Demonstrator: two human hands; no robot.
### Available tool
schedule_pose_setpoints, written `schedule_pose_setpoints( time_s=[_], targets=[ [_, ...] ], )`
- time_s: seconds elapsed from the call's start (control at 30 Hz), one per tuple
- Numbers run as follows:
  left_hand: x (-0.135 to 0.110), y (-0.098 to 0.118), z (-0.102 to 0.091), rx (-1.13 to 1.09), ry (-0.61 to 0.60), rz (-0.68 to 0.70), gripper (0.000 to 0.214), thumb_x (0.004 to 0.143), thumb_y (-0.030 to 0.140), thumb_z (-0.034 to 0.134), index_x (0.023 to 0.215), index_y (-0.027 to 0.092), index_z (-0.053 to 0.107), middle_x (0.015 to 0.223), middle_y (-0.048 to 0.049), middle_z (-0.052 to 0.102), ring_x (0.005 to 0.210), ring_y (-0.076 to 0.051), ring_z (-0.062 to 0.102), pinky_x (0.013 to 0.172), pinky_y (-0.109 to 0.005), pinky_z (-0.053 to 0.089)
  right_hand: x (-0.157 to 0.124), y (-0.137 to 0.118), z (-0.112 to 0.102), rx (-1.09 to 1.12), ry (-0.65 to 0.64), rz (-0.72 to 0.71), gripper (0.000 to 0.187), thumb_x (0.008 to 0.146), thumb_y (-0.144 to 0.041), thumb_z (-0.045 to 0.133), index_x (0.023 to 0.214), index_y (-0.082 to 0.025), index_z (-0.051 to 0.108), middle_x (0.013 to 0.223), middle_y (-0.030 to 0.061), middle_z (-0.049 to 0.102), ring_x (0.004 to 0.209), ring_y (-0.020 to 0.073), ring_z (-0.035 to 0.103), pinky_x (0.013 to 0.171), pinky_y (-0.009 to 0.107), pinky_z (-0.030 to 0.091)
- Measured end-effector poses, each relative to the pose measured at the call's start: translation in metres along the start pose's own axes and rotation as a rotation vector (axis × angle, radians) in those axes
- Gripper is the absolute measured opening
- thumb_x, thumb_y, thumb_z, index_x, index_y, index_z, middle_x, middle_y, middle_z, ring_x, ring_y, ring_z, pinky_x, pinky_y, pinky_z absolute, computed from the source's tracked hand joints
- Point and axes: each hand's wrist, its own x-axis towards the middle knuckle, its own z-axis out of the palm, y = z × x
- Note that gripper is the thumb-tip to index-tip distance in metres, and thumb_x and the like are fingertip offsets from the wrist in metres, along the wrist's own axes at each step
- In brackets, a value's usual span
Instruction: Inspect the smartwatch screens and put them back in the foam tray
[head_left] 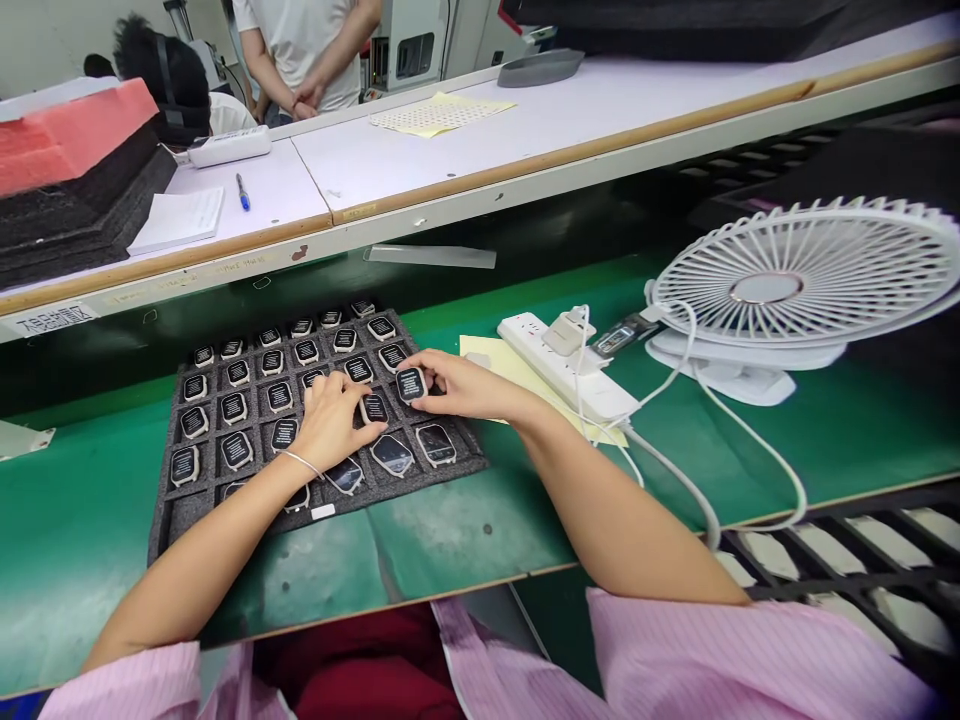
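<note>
A dark grey foam tray (161, 500) lies on the green bench, its compartments filled with several smartwatch bodies without straps. Most have lit screens with white text; those along the near row look dark. My right hand (457, 385) pinches one lit smartwatch (410, 385) by its edges over the tray's right part. Over the middle of the tray, my left hand (330, 420) has thumb and index finger at the sides of another smartwatch (374, 408). My left hand and forearm hide some watches beneath them.
Right of the tray, a white power strip (566, 365) with plugs and cables rests on yellow paper (480, 350). A white fan (765, 288) stands farther right. A raised shelf (480, 180) crosses behind, holding a pen (242, 192) and notepad (180, 218). Other people are beyond.
</note>
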Motion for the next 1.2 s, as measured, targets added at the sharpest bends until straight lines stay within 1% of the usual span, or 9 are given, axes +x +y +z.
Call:
schedule_pose_setpoints(
  time_s=[0.17,0.33,0.43,0.53,0.6,0.73,0.83,1.03,1.2],
  targets=[
    [-0.025,-0.002,-0.024,0.133,0.137,0.051,0.059,0.084,0.049,0.072,0.135,0.022,0.059,0.117,-0.0115,0.057,0.105,-0.029,0.049,0.088,-0.043,0.041,-0.005,0.002,-0.01,-0.114,-0.124,-0.058,0.055,0.077,-0.039,0.072,0.128,-0.021,0.064,0.119,0.0101,0.048,0.118,0.0287,0.051,0.105,0.045,0.043],
    [-0.091,-0.042,-0.071,0.192,0.291,-0.145,0.026,0.093,0.04,0.058,0.109,0.023,0.07,0.103,-0.0087,0.062,0.098,-0.027,0.053,0.087,-0.04,0.039,-0.011,-0.003,-0.012,-0.118,-0.038,-0.046,0.048,0.083,-0.046,0.067,0.125,-0.024,0.065,0.115,0.0109,0.054,0.102,0.0273,0.057,0.087,0.041,0.052],
    [-0.14,-0.072,-0.081,0.286,0.148,-0.372,0.026,0.092,0.042,0.056,0.091,0.021,0.07,0.092,-0.0089,0.065,0.089,-0.029,0.055,0.078,-0.039,0.039,-0.008,-0.02,0.01,-0.136,0.029,-0.129,0.031,0.089,-0.043,0.062,0.11,-0.022,0.068,0.105,0.0106,0.06,0.093,0.0267,0.06,0.085,0.042,0.052],
    [-0.178,-0.086,-0.071,0.257,0.015,-0.455,0.027,0.089,0.044,0.058,0.083,0.019,0.066,0.086,-0.0086,0.066,0.084,-0.028,0.057,0.077,-0.038,0.041,-0.004,-0.051,0.052,-0.161,-0.064,-0.301,0.017,0.093,-0.03,0.059,0.103,-0.02,0.068,0.101,0.0106,0.062,0.095,0.0262,0.063,0.088,0.043,0.051],
    [-0.19,-0.085,-0.06,0.15,0.041,-0.448,0.026,0.089,0.044,0.059,0.085,0.019,0.064,0.088,-0.0077,0.065,0.086,-0.026,0.058,0.08,-0.038,0.043,-0.001,-0.075,0.084,-0.227,-0.185,-0.383,0.018,0.097,-0.024,0.056,0.109,-0.019,0.068,0.105,0.0115,0.062,0.099,0.0254,0.063,0.09,0.041,0.051],
    [-0.187,-0.069,-0.045,0.168,0.185,-0.492,0.027,0.088,0.042,0.064,0.1,0.017,0.064,0.102,-0.0114,0.062,0.097,-0.029,0.057,0.085,-0.041,0.045,0.003,-0.117,0.133,-0.625,-0.245,-0.4,0.027,0.094,-0.033,0.066,0.109,-0.011,0.068,0.103,0.0167,0.063,0.099,0.0323,0.062,0.087,0.046,0.049],
    [-0.179,-0.061,-0.041,0.22,0.108,-0.495,0.027,0.09,0.042,0.062,0.1,0.018,0.067,0.104,-0.0121,0.063,0.1,-0.033,0.057,0.085,-0.044,0.045,0.005,-0.132,0.147,-0.791,-0.259,-0.359,0.032,0.094,-0.038,0.066,0.103,-0.007,0.068,0.103,0.0198,0.062,0.1,0.0353,0.061,0.086,0.047,0.048],
    [-0.171,-0.062,-0.044,-0.175,0.142,-0.424,0.009,0.084,0.028,0.063,0.087,0.02,0.06,0.09,-0.0049,0.066,0.089,-0.025,0.061,0.082,-0.038,0.046,0.006,-0.131,0.142,-0.626,-0.203,-0.305,0.032,0.08,-0.031,0.082,0.095,-0.015,0.059,0.103,0.0134,0.061,0.097,0.0306,0.058,0.083,0.042,0.049],
    [-0.151,-0.06,-0.07,-0.746,0.208,-0.356,0.015,0.082,0.033,0.065,0.086,0.02,0.059,0.077,-0.0005,0.064,0.07,-0.016,0.058,0.063,-0.027,0.044,0.008,-0.124,0.139,-0.391,-0.278,-0.418,0.025,0.081,-0.012,0.074,0.083,-0.02,0.051,0.088,0.0051,0.062,0.085,0.0233,0.059,0.081,0.036,0.049]
  ],
)
